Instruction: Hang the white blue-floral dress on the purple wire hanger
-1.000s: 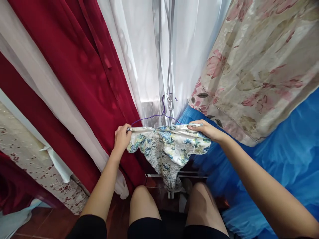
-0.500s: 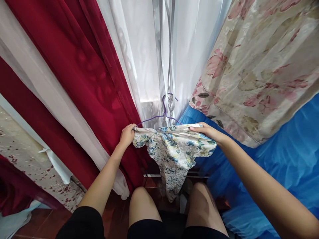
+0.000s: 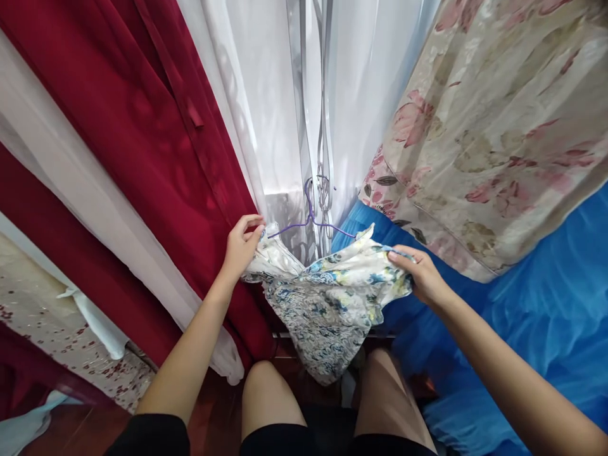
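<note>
A white blouse (image 3: 327, 310) with a blue and yellow floral print hangs spread between my hands, its V-shaped neckline facing up. Inside its shoulders sits a purple wire hanger (image 3: 310, 218), whose hook and upper arms show above the fabric. My left hand (image 3: 243, 247) pinches the blouse at the left shoulder, close to the hanger's end. On the other side, my right hand (image 3: 420, 269) grips the right shoulder edge between thumb and fingers. The cloth hides the hanger's right tip.
Long red cloth (image 3: 156, 158) and white cloth (image 3: 251, 95) hang close on the left and ahead. Pale grey straps (image 3: 320, 120) dangle behind the hanger. To the right are a floral fabric (image 3: 494, 145) and blue ruffled cloth (image 3: 517, 316). My knees are below the blouse.
The neckline has opened into a V and the blouse is spread wider. My right hand has moved outward and slightly down; my left hand has shifted slightly up at the shoulder.
</note>
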A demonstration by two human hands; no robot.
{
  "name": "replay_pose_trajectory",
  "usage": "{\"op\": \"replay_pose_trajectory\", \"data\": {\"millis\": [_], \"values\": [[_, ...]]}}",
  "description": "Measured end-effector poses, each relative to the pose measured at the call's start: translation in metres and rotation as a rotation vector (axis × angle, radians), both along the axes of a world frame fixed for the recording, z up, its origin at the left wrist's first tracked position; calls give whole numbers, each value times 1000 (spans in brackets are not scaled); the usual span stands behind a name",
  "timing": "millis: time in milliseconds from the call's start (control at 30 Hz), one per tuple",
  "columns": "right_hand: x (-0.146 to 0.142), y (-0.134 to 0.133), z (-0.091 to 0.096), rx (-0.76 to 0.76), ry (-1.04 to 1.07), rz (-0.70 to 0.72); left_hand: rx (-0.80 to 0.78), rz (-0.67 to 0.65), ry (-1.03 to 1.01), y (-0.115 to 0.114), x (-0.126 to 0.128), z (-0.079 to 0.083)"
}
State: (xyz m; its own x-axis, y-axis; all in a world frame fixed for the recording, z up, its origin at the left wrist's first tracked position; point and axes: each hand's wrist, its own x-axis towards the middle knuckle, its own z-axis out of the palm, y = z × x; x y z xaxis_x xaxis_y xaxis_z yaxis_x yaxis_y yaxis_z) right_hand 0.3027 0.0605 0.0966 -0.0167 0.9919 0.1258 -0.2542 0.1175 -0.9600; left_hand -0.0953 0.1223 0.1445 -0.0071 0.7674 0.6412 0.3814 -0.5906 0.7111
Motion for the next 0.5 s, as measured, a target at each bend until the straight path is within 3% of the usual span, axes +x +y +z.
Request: {"op": "replay_pose_trajectory", "data": {"millis": [133,200,233,300,400,467,500], "values": [[-17,2,37,-9,301,-259,65,32,67,-20,31,3],[-28,-7,57,-17,327,-251,77,109,166,-27,35,-2],[-32,-16,64,3,294,-181,65,161,202,-28,33,-6],[-39,-39,75,88,146,94,18,263,169,-26,28,-15],[-45,-72,74,259,-198,605,-56,347,-149,-20,21,-25],[-48,-81,61,343,-383,705,-90,328,-384,-20,26,-29],[-50,-81,51,364,-430,642,-128,266,-480,-22,33,-29]]}}
